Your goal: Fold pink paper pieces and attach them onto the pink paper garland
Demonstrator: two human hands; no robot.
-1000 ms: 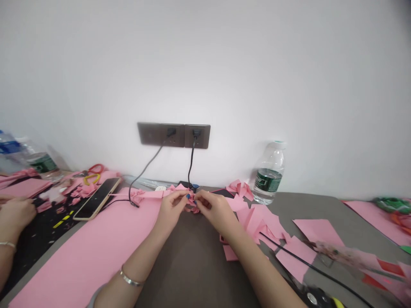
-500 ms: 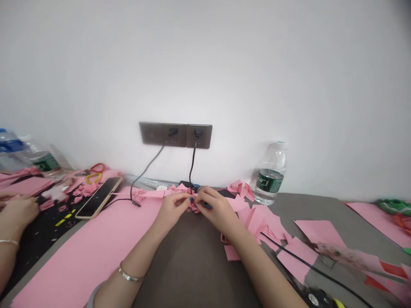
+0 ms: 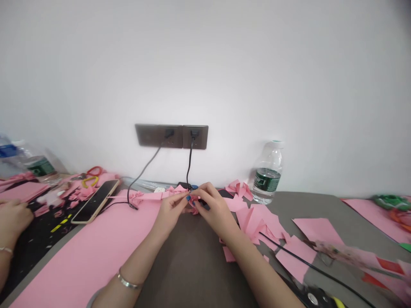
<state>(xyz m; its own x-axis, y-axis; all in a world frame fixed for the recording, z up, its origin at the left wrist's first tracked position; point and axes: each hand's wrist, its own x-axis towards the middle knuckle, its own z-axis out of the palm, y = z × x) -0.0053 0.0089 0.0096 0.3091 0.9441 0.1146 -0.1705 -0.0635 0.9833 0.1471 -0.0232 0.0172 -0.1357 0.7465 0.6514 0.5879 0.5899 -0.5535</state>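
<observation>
In the middle of the head view, my left hand point(image 3: 171, 210) and my right hand point(image 3: 214, 209) meet, fingertips almost touching. Between them is a small folded piece of pink paper point(image 3: 193, 208), pinched by thumb and fingers of both hands; much of it is hidden behind them. Blue nails show on my fingers. A long pink paper sheet point(image 3: 93, 256) lies beside and under my left forearm. Crumpled and folded pink paper pieces point(image 3: 257, 222) lie along my right forearm.
A water bottle point(image 3: 267, 173) stands against the wall at right. Left are a phone point(image 3: 96, 202), yellow-handled scissors point(image 3: 90, 182), paper scraps and a co-worker's hand point(image 3: 14, 218). Cords run from the wall sockets point(image 3: 171, 136); a black cable point(image 3: 308, 265) crosses the table at right.
The view has shifted slightly. My fingers have moved a little around the pink paper, and more of the blue nails shows. The co-worker's hand has moved slightly left in the picture.
</observation>
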